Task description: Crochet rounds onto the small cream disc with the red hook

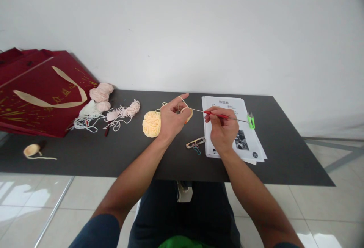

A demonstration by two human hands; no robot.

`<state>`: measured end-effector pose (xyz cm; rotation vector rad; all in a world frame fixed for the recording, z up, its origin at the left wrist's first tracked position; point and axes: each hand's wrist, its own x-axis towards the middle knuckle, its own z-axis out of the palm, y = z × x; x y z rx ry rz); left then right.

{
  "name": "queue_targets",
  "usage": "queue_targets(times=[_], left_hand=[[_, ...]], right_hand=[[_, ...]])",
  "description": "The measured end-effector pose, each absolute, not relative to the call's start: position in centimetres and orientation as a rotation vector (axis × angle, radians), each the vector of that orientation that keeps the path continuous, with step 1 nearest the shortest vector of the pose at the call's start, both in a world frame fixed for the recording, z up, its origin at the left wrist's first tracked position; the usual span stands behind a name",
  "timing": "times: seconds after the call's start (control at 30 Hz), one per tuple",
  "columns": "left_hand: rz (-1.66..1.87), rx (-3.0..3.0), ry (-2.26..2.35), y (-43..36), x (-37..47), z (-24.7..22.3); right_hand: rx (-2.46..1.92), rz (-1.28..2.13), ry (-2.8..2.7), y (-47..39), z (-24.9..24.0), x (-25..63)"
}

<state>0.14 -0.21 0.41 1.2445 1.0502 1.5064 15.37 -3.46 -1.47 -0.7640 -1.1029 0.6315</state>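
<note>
Evidently we are mid-stitch on the small cream piece (187, 115), raised just to the right of our landmark, the yellow yarn ball (151, 124). Our left hand (172, 121) pinches the piece between thumb and fingers, its index finger stretched out with a yarn strand (183, 100) running over it; the wrist side overlaps the ball's right edge, and we cannot tell whether they touch. Our right hand (223, 126), farther right of the ball, is closed pen-fashion on the red-handled hook (223, 116), whose tip meets the edge of the piece, though whether it sits inside a loop is too small to tell. As we judge it, the next move calls for catching the strand and drawing it through, with the left finger keeping an even tension and the pinch staying close to the stitch. Beyond that, right of the ball, lie the gold snips (195, 142), the printed sheets (212, 128) and the green snips (250, 120); left of it, pale pink yarn (101, 92) leans by the red bag (42, 107).
</note>
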Motion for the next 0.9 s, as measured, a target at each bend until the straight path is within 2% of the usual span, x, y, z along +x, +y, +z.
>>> queue_targets(times=[0.1,0.3,0.9], left_hand=[[1.559,1.306,1.003,-0.4,0.2,0.5],[1.426,1.161,0.828,0.2,-0.3,0.4],[1.118,0.848,0.595,0.8,-1.4,1.0]], right_hand=[[-0.75,0.702,-1.04,-3.4,-1.3,15.3],[-0.734,0.846,-0.956,-3.3,-0.9,15.7],[-0.676,0.905,-0.97,-3.9,0.0,15.5]])
